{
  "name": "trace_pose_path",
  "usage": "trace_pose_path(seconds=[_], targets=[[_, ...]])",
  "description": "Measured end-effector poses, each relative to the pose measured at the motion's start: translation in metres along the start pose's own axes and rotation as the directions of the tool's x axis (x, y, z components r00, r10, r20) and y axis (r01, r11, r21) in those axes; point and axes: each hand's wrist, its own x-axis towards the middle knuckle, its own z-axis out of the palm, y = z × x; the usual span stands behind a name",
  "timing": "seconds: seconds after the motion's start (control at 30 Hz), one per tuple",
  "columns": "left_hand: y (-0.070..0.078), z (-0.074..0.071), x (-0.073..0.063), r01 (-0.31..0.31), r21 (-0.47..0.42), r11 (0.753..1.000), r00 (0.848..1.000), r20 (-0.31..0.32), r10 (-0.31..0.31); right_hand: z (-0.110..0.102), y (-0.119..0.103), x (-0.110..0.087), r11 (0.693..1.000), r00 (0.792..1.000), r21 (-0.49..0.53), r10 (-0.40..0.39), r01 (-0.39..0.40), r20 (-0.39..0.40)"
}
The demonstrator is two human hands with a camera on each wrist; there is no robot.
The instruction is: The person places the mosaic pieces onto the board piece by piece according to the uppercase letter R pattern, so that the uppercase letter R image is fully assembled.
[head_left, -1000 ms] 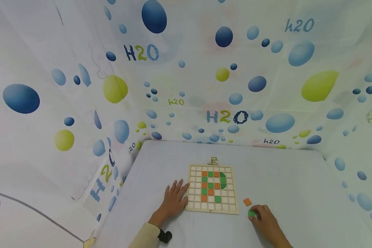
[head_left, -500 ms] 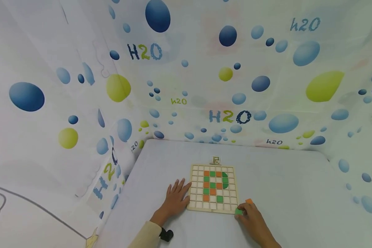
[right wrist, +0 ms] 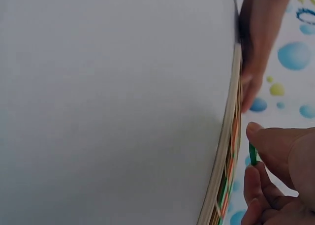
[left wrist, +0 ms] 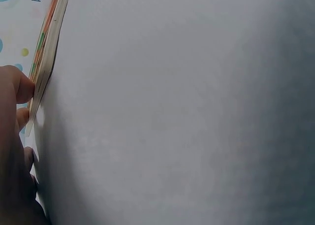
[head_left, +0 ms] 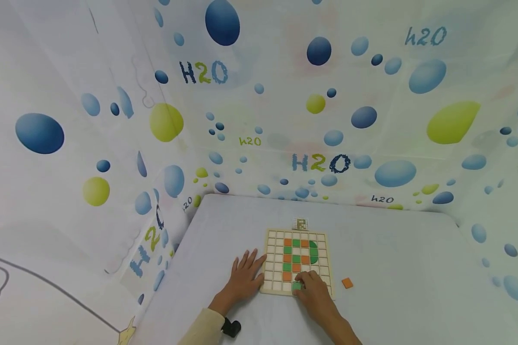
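A square wooden grid board (head_left: pixel 271 243) lies on the table, with green and orange tiles forming a P-like shape. At its left edge rests my left hand (head_left: pixel 242 278), fingers spread; in the left wrist view, the thumb (left wrist: pixel 23 87) touches the board's side. My right hand (head_left: pixel 318 296) is over the lower right part of the board and pinches a green tile (head_left: pixel 296 286) between thumb and fingertips, above the bottom rows. The right wrist view shows this tile edge-on (right wrist: pixel 253 154), held apart from the board. Some lower right cells are hidden by my right hand.
One loose orange tile (head_left: pixel 347 282) lies on the white table (head_left: pixel 397 258) right of the board. A small pattern card (head_left: pixel 300 224) sits at the board's far edge. Beside my left sleeve is a black object (head_left: pixel 231 327). Printed curtains (head_left: pixel 280 110) hang behind the table.
My right hand has carried the green tile leftward from the table on the right to above the board's lower part. The left hand keeps its place at the board's edge.
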Motion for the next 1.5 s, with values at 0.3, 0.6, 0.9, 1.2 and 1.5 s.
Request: trace_pose_path(seconds=[0.3,0.6,0.9,1.2,1.5], targets=[[0.004,-0.001,0.002,0.01,0.019,1.0,1.0,0.002,-0.01,0.019,-0.012,0.011,0.988,0.99,-0.065,-0.142,0.143,0.029],[0.009,-0.004,0.0,0.015,0.023,1.0,1.0,0.0,-0.015,0.017,-0.014,0.012,0.987,0.99,-0.077,-0.139,0.14,0.015],[0.01,-0.005,0.002,0.024,0.023,0.999,1.0,0.005,-0.024,0.015,-0.013,0.012,0.987,0.993,-0.115,-0.115,0.115,0.009],[0.009,-0.005,0.002,0.025,0.019,0.999,1.0,0.013,-0.025,0.014,-0.013,0.011,0.978,0.988,-0.143,-0.154,0.149,-0.025],[0.01,-0.007,-0.001,0.024,0.026,0.999,1.0,0.006,-0.024,0.012,-0.013,0.007,0.978,0.985,-0.122,-0.172,0.168,-0.027]])
